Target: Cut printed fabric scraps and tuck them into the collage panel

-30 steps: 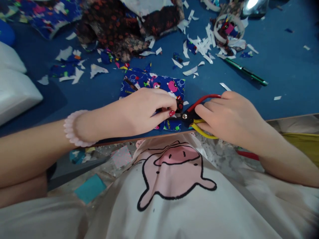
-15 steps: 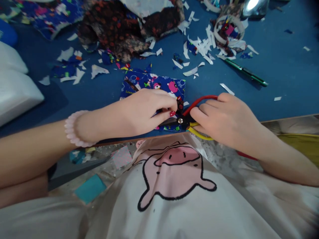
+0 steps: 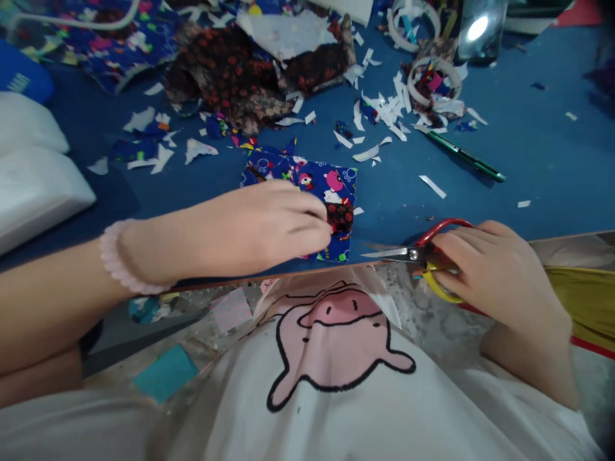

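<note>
In the head view a flat blue cartoon-print piece, paper or cloth, lies at the table's front edge. My left hand rests over it with fingers curled together. At its fingertips is a small dark red-patterned piece, which lies on the blue print; the thumb is hidden. To the right, my right hand holds a pair of scissors by the red and yellow handles. Their blades point left, slightly apart and clear of the print.
White and blue scraps litter the blue table. A green pen and a tape roll lie at right. Crumpled dark patterned material is at the back, a white packet at left, and a phone at back right.
My right hand has drawn the scissors right and toward me, away from the blue print. My left fingers remain at the dark patterned piece. The view has shifted slightly.
</note>
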### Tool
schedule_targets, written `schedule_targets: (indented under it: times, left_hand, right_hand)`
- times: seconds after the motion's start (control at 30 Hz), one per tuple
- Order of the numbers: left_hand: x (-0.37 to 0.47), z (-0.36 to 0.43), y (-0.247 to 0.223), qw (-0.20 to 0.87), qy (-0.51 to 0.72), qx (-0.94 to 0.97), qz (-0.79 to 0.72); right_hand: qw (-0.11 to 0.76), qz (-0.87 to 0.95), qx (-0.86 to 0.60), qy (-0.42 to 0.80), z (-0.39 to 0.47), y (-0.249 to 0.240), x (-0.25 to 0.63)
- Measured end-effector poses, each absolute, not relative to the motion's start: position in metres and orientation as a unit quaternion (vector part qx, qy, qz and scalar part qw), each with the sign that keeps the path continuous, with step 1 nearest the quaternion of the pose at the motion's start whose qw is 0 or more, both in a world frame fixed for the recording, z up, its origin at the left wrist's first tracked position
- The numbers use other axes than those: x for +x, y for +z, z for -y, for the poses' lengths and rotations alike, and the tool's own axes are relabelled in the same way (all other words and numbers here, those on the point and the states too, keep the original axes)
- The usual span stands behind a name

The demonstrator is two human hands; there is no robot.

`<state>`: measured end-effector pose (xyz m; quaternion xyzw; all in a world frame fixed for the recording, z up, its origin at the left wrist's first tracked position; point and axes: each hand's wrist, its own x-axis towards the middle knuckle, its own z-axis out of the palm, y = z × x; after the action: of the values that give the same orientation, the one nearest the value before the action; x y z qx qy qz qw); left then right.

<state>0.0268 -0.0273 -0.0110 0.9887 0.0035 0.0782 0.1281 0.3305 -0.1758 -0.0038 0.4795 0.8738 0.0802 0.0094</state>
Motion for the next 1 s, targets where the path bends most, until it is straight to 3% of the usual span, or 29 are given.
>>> schedule_targets:
  times: [0.17,0.57,0.73,0.83,1.0]
  left_hand:
    - [0.011,0.036,-0.023,0.075,0.097,0.992,0.016]
    - [0.007,0.034,-0.027,0.066,0.143,0.988,0.008]
    - [-0.002,0.010,-0.022,-0.021,0.258,0.949,-0.180]
    - [-0.007,-0.003,-0.023,-0.063,0.238,0.919,-0.307]
    - [0.000,0.013,-0.026,0.007,0.178,0.972,-0.151]
  right_hand:
    - [-0.011,-0.863,0.495,0.099,0.180,-0.009,0.338]
    - [-0.039,-0.837,0.535,0.103,0.177,-0.016,0.343]
    - [-0.057,-0.743,0.655,0.129,0.164,-0.017,0.338]
    - [-0.045,-0.673,0.732,0.095,0.149,-0.018,0.332]
    - [-0.070,-0.700,0.703,0.109,0.136,-0.019,0.325]
